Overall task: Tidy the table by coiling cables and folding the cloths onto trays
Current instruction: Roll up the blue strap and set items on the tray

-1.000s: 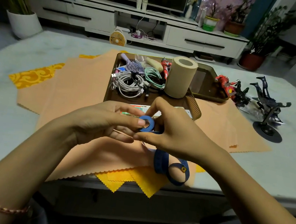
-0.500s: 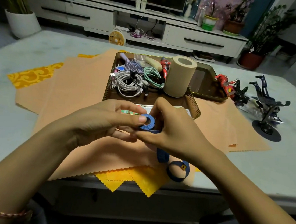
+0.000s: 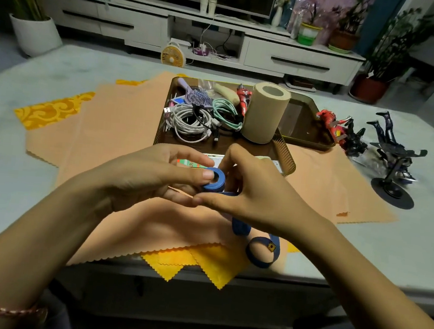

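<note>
Since half a second ago, less of the blue strap (image 3: 214, 181) hangs loose below my hands. The wide fold under my right wrist has shrunk, while its end loop lies on the same spot of cloth near the table edge.

My left hand (image 3: 150, 178) pinches the wound part of the strap, with the thumb flat on the coil's open face and the fingers curled beneath it. My right hand (image 3: 258, 195) is curled round the far side of the coil, forefinger arched over the top and thumb stretched low towards my left fingers. The coil is held in the air just in front of the near tray (image 3: 289, 162), and the tail drops behind my right wrist onto the orange cloth (image 3: 115, 127). A small yellow tag (image 3: 271, 246) sits on the end loop, and I cannot read anything on it.

Inside the near tray lie a white cable (image 3: 191, 121), a green cable (image 3: 225, 110), a hairbrush (image 3: 197, 95) and an upright paper roll (image 3: 265, 113). A printed card (image 3: 194, 164) with green and red patches shows between my hands, its writing too small to read. A yellow cloth (image 3: 52, 112) pokes out from under the orange one at left. A second tray (image 3: 308, 143) lies behind, and toy figures (image 3: 332, 123) lie to its right on the table (image 3: 7, 182).
</note>
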`<state>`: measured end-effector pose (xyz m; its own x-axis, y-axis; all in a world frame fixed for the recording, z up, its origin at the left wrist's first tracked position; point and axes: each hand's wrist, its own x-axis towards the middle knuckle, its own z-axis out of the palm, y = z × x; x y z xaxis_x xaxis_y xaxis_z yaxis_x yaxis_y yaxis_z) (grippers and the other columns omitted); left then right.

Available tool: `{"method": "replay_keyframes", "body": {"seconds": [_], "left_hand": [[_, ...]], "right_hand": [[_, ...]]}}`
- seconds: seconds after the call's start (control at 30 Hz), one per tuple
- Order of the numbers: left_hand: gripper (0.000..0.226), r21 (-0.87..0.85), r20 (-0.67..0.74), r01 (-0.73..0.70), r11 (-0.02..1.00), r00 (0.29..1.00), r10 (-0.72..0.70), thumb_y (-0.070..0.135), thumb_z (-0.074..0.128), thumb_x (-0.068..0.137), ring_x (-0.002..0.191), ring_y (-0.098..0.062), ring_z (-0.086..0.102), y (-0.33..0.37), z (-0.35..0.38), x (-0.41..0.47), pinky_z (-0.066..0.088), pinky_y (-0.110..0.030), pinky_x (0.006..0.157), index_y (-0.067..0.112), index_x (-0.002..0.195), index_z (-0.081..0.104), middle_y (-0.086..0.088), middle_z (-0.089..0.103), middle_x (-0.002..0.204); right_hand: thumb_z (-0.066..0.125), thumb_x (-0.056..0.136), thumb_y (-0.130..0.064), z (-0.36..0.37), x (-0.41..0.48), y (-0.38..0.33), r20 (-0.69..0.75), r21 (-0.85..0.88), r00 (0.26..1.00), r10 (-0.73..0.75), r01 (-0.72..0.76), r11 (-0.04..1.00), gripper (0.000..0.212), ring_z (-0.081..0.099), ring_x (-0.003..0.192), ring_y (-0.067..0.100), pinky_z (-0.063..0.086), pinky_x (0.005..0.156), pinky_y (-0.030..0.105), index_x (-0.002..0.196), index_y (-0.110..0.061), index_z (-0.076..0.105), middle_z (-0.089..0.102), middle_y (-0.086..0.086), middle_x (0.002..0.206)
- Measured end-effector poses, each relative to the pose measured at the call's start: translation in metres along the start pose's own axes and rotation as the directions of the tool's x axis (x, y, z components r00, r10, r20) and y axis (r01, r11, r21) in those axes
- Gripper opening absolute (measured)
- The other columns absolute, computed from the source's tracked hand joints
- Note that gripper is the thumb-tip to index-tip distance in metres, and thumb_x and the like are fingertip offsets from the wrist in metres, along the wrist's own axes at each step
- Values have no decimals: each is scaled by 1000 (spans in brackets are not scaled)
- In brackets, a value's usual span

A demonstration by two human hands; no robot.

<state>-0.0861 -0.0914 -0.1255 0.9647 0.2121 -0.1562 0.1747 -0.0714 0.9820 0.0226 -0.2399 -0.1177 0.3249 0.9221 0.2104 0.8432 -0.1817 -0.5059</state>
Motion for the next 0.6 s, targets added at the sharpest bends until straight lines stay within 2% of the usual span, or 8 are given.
{"method": "replay_keyframes", "body": {"seconds": [0.13, 0.23, 0.33, 0.4, 0.47, 0.53, 0.57, 0.6], "left_hand": [[32, 38, 24, 43, 998, 999, -44, 13, 67, 70, 66, -9, 68, 0, -5, -1, 58, -28, 72, 14, 102, 62, 1, 71, 76], [25, 29, 17, 49, 998, 999, -50, 10, 65, 76, 63, -9, 67, -1, -3, -1, 58, -27, 69, 14, 100, 62, 0, 69, 75], [31, -20, 16, 12, 1000, 1000, -12, 18, 65, 64, 58, -4, 66, 1, 2, -2, 56, -19, 59, 17, 95, 61, 5, 70, 66], [35, 30, 25, -16, 999, 1000, 15, 25, 66, 60, 61, -2, 66, 2, 1, -3, 57, -18, 64, 20, 95, 62, 9, 70, 66], [43, 41, 36, 12, 999, 999, -13, 25, 69, 59, 65, -6, 67, 0, -4, -2, 58, -22, 69, 19, 101, 61, 4, 72, 72], [54, 6, 69, 88, 996, 994, -88, 24, 72, 59, 67, -15, 68, 0, -9, -1, 59, -25, 67, 16, 110, 59, -8, 73, 79], [56, 7, 96, 112, 994, 989, -112, 25, 73, 59, 68, -17, 69, 0, -11, -2, 58, -25, 66, 15, 113, 58, -12, 73, 82], [57, 22, 125, 125, 992, 984, -127, 25, 73, 60, 70, -18, 69, 0, -13, -2, 58, -24, 66, 14, 114, 57, -14, 73, 85]], "right_hand": [[74, 77, -32, -7, 0, 1, 223, 134, 974, -49, 19, 991, 48, 55, 72, 3, 43, 61, 14, 120, -21, 55, 63, -6, 92], [75, 76, -33, -3, 0, 0, 121, 75, 991, -58, 49, 996, 34, 52, 66, 4, 39, 56, 14, 102, -16, 62, 61, -7, 81], [70, 72, -48, 5, -2, -2, -25, -40, 1000, -2, 1, 999, 41, 48, 62, 5, 40, 55, 26, 88, -18, 47, 50, -12, 69], [68, 70, -53, 6, -2, -1, -36, -79, 999, -7, 4, 997, 45, 48, 63, 4, 40, 55, 28, 89, -20, 44, 48, -14, 67], [71, 71, -49, 0, -1, -1, 56, 3, 998, 14, -14, 1000, 48, 51, 65, 3, 43, 59, 26, 104, -21, 50, 55, -13, 74], [74, 75, -37, -7, 1, 0, 185, 132, 983, 12, -37, 990, 55, 57, 70, 5, 48, 63, 25, 124, -25, 51, 63, -11, 95], [73, 78, -30, -9, 1, -1, 227, 184, 974, -6, -37, 982, 54, 59, 70, 6, 51, 64, 24, 127, -24, 52, 65, -13, 99], [73, 79, -25, -10, 1, -2, 254, 221, 967, -23, -35, 975, 50, 60, 66, 6, 51, 63, 23, 126, -22, 55, 66, -18, 90]]}}
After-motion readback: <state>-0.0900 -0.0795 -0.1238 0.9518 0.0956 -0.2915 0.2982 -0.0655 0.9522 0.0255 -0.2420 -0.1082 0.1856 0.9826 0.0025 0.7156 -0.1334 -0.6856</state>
